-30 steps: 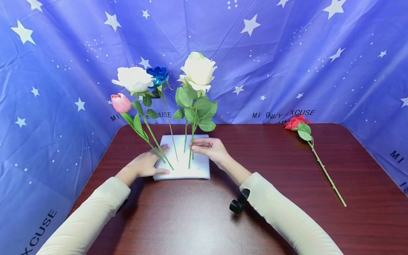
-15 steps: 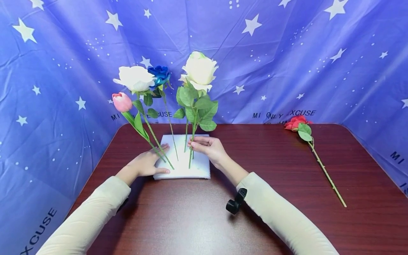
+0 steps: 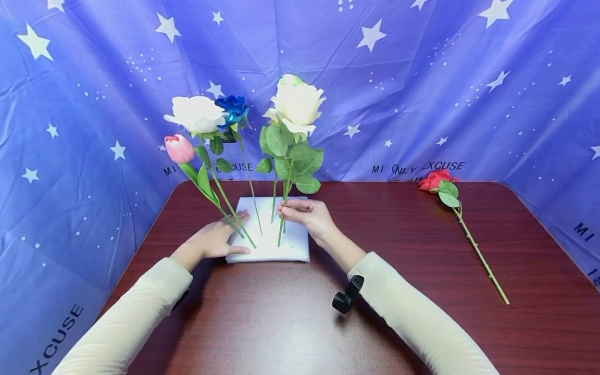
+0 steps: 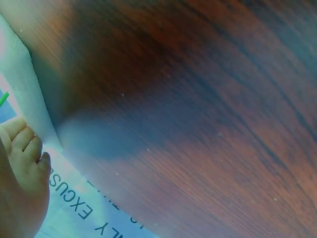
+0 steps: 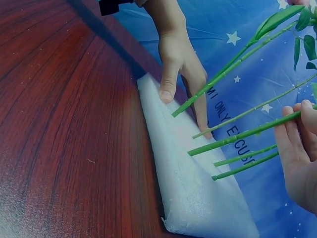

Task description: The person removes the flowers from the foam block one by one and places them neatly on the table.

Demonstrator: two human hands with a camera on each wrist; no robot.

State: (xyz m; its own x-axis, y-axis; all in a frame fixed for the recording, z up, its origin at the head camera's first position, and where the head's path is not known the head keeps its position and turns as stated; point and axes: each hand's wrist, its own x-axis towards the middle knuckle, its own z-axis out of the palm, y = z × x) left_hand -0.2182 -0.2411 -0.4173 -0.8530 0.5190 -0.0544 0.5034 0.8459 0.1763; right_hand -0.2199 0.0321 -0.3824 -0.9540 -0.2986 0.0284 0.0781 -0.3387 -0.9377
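Note:
My right hand (image 3: 310,217) pinches the green stem (image 5: 237,138) of a large white rose (image 3: 296,104), whose lower end meets a white foam block (image 3: 290,253). My left hand (image 3: 213,240) lies across the block's left side with thumb and fingers spread, seen also in the right wrist view. Beside that hand a pink tulip (image 3: 179,149) and a second white rose (image 3: 194,114) lean left out of the foam. A blue rose (image 3: 233,110) stands behind them. Further stems (image 5: 246,168) rise near the gripped one, their upper parts partly hidden by leaves and my right hand.
A red rose (image 3: 436,180) with a long thorny stem lies on the right of the dark red wooden table (image 3: 398,245). A blue curtain (image 3: 328,47) with white stars hangs right behind the table and along its sides.
The head of the gripped white rose has shifted slightly right, and my right hand has moved slightly up. My left hand stays on the foam block.

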